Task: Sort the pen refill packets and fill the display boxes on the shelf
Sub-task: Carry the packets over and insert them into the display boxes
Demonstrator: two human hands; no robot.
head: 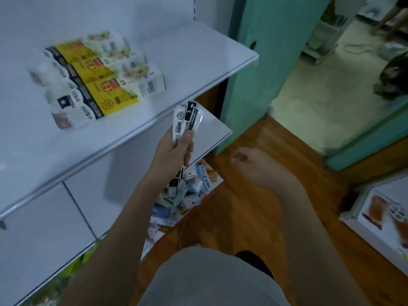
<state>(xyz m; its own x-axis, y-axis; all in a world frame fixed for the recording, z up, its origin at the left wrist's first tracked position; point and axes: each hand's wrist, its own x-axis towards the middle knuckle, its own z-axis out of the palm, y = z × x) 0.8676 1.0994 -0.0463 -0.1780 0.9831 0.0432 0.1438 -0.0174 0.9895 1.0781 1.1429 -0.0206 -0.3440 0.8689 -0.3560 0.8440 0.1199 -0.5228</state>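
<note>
Blurred display boxes (97,78) (print unreadable) crowd shelf (198,54).

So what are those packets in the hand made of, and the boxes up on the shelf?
The refill packets in the left hand look like thin glossy plastic film: flat, printed, faint sheen. The display boxes on the white shelf look like printed cardboard with folded edges, though blur leaves that uncertain.
</note>
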